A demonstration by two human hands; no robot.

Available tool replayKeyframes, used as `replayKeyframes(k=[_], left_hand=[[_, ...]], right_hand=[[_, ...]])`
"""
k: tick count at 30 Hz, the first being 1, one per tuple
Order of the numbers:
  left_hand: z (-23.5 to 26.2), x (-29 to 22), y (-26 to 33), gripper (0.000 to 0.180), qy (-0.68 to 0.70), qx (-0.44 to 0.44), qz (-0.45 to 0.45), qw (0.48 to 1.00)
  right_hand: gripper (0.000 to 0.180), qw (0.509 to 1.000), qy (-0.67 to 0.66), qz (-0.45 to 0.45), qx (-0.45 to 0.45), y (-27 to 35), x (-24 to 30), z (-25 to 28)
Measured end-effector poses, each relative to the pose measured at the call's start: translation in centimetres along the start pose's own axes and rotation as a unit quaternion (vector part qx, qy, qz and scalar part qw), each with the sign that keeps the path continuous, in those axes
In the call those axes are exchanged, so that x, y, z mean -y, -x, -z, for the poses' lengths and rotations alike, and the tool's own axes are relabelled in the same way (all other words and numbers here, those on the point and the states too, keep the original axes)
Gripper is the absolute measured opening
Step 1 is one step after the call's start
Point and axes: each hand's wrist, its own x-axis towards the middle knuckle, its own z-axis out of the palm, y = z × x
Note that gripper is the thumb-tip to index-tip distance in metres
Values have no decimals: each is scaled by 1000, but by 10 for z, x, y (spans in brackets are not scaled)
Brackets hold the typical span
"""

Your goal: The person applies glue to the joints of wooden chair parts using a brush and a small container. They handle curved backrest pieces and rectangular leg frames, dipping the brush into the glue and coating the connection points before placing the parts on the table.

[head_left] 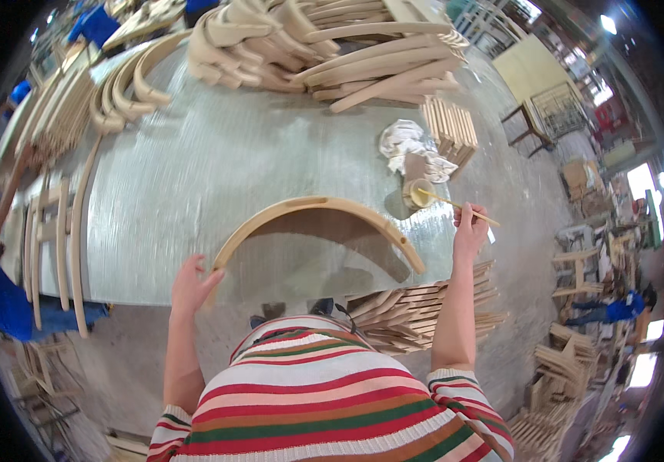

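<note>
A curved wooden piece (313, 204), bent like an arch, stands at the near side of the grey-green tabletop (270, 150), with its shadow falling inside the curve. My left hand (196, 283) grips its left end, thumb and fingers around the wood. At the right, my right hand (469, 225) pinches a thin wooden stick (484, 218). The stick's yellowish far tip reaches into the mouth of a small jar (418, 194) holding something pale. Whatever coats the tip inside the jar is too small to tell.
Crumpled white cloth (409, 145) lies behind the jar, beside stacked wooden blocks (451, 127). Piled curved parts (270, 38) cover the far edge; more arcs (128, 85) lie far left. A person in blue (1, 277) works beside a wooden frame (58, 246). Wooden pieces (417, 312) lie below the near right edge.
</note>
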Motion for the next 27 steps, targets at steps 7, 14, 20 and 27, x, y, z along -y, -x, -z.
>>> replayKeyframes(k=[7,14,20,27], left_hand=[[-32,9,20,38,116,73,137,981],[-12,-28,8,25,38,19,121,992],[0,-82,-7,25,55,81,146,984],[21,-102,-38,31,-6,123,118,985]], right_hand=[[24,979,198,53,6,-46,-71,10],[23,968,-122,-221,11,-60,-124,8],[11,856,-370,-357,-46,-42,-152,23],[11,822,-408,-394,-43,-31,-146,18]])
